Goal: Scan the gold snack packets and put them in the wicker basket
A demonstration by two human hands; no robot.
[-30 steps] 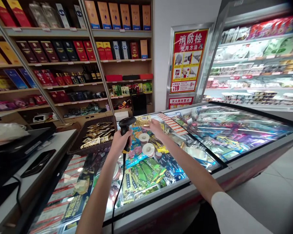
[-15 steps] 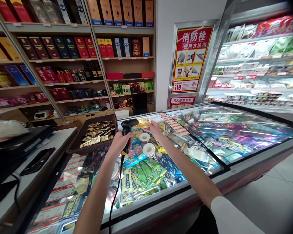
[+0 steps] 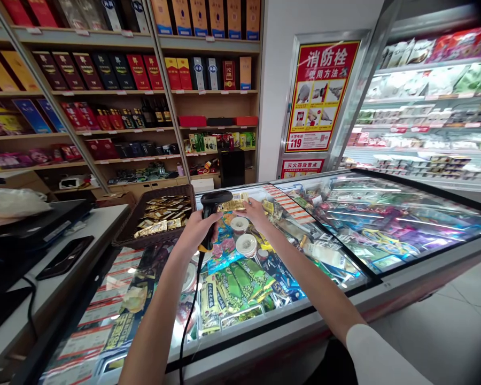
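Observation:
My left hand [image 3: 199, 231] is wrapped round the grip of a black barcode scanner [image 3: 215, 199], whose cable hangs down over the freezer glass. The scanner's head points right, close to a small gold packet [image 3: 233, 204]. That packet is pinched by its right end in my right hand [image 3: 256, 213], with a printed label facing up. Both hands are above the sliding glass lid of a chest freezer [image 3: 282, 334]. Left of them stands a dark brown woven basket [image 3: 122, 235], holding several gold packets [image 3: 166, 211] like the one in my fingers.
Under the glass lie green ice-cream packs [image 3: 240, 286] and round white-lidded tubs [image 3: 246, 245]. A counter at the left bears a dark phone-like slab [image 3: 65, 258]. Shelves of boxed goods [image 3: 138, 72] line the back, beside a red fire-hydrant sign [image 3: 324, 96]. A refrigerated display [image 3: 428, 115] stands at right.
The scanner's head has tilted and moved slightly right, nearer the gold packet. The packet stays pinched in my right hand. The whole view has shifted a little.

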